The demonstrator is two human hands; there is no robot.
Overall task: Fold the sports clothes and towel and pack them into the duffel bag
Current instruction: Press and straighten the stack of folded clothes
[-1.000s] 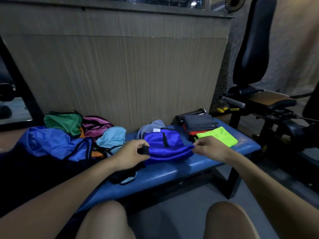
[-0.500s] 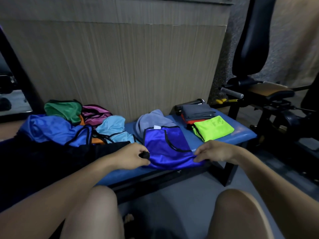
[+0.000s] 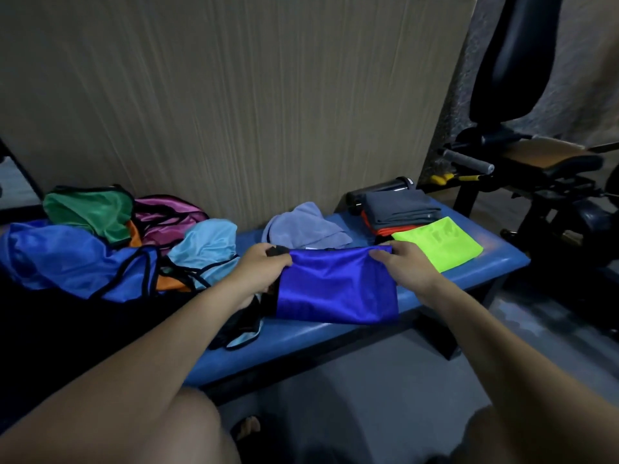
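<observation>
While the royal-blue vest (image 3: 338,284) lies doubled over on the blue bench (image 3: 485,266), both hands hold its far edge: the left hand (image 3: 264,269) pinches the corner with the black trim, and the right hand (image 3: 407,267) grips the opposite corner, fingers curled over the cloth. This looks like the middle of a fold, with the fabric brought over on itself and not yet pressed flat.

Just beyond the vest sits a crumpled grey-blue towel (image 3: 306,227), unfolded. To the right of the vest lie a folded neon-green piece (image 3: 438,241) and, behind that, a neat grey and orange stack (image 3: 398,209) with a dark bottle (image 3: 378,189) against the wall. To the left of the vest, a loose heap of vests (image 3: 100,236) in light blue, green, magenta and orange waits its turn.

The dark mass (image 3: 67,329) left of the vest may be the duffel bag, though the light is too dim to be sure.

Next, the edges likely need lining up and smoothing, then one more fold to match the finished pieces. The slick fabric may slide open if released carelessly.
</observation>
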